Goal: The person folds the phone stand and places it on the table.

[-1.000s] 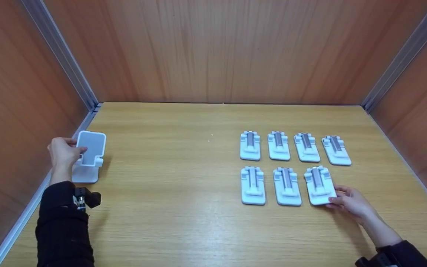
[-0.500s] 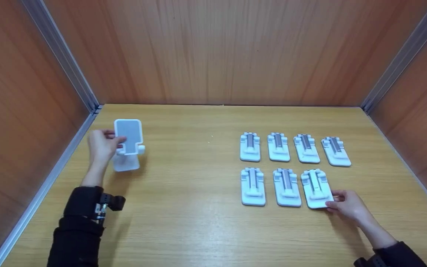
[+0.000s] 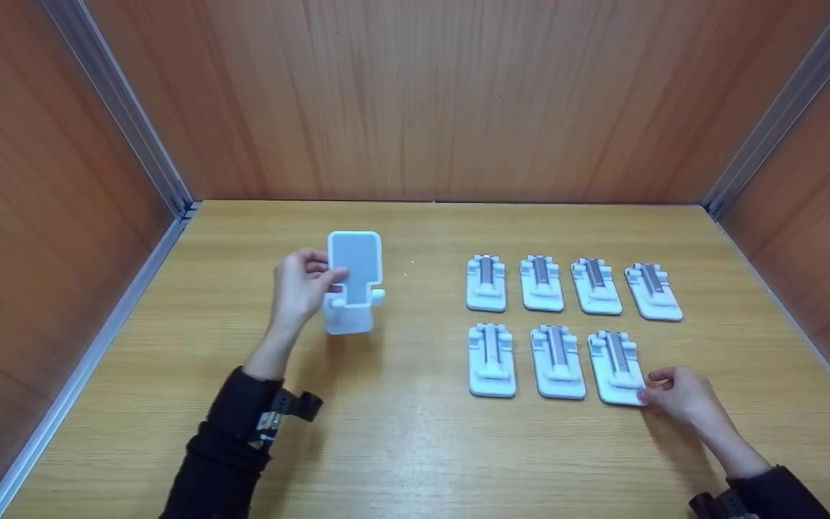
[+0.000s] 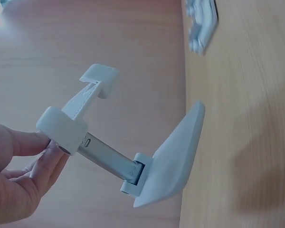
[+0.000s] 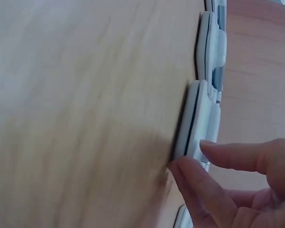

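Observation:
My left hand (image 3: 301, 290) holds an unfolded white phone stand (image 3: 359, 258) up over the table, thumb in front of its back plate. In the left wrist view the stand's metal arm (image 4: 107, 159) joins the head, near my fingers, to a wide base (image 4: 173, 159). At the right, a folded phone stand (image 3: 611, 360) lies at the end of the front row. My right hand (image 3: 687, 398) pinches its near right corner; the right wrist view has the thumb (image 5: 232, 156) on top and a fingertip at the lower edge.
Several more folded phone stands (image 3: 559, 364) lie in two rows on the right half of the wooden table (image 3: 415, 447). Wood panels (image 3: 429, 101) stand at the back and both sides. Tiny white specks (image 3: 409, 267) lie near the table's middle.
My left hand has carried the unfolded stand from the far left towards the middle. My right hand has drawn the front-row end stand slightly nearer, and it now lies flatter in the row.

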A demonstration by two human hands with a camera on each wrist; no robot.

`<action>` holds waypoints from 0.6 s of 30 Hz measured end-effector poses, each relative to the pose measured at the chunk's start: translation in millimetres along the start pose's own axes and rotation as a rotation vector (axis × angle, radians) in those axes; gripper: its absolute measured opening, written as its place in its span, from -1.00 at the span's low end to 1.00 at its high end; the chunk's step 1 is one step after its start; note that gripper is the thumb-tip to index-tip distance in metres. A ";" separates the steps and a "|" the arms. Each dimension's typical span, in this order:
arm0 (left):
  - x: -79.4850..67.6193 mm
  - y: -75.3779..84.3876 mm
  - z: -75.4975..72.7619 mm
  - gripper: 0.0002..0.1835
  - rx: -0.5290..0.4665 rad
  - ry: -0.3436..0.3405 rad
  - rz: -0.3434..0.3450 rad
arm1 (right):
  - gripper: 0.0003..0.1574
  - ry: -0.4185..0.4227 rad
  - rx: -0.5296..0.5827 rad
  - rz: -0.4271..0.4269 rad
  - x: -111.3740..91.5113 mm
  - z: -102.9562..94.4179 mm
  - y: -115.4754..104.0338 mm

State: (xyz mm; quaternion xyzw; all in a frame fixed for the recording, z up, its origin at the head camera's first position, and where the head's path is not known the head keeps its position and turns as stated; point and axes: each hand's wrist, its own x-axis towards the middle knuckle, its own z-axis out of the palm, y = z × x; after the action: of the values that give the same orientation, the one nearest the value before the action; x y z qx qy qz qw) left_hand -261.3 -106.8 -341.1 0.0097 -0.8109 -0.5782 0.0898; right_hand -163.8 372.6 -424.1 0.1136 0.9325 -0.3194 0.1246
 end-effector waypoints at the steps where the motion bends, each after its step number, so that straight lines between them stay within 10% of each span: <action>1: -2.9 2.1 6.2 -0.73 -0.026 -0.009 0.013 | -0.35 0.013 -0.013 -0.013 -1.3 -2.0 -2.3; 9: -22.5 21.1 48.5 -0.81 -0.223 -0.074 0.104 | -0.39 0.134 0.027 -0.245 -6.2 -0.8 -42.1; 18: -43.3 38.9 85.7 -0.81 -0.377 -0.181 0.145 | -0.40 -0.062 0.333 -0.400 -2.4 31.4 -107.0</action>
State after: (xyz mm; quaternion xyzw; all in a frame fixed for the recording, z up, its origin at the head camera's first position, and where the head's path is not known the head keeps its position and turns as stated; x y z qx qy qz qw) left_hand -228.8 -8.6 -337.5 -0.1173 -0.6918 -0.7101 0.0583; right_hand -187.8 270.3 -386.7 -0.0641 0.8668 -0.4900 0.0669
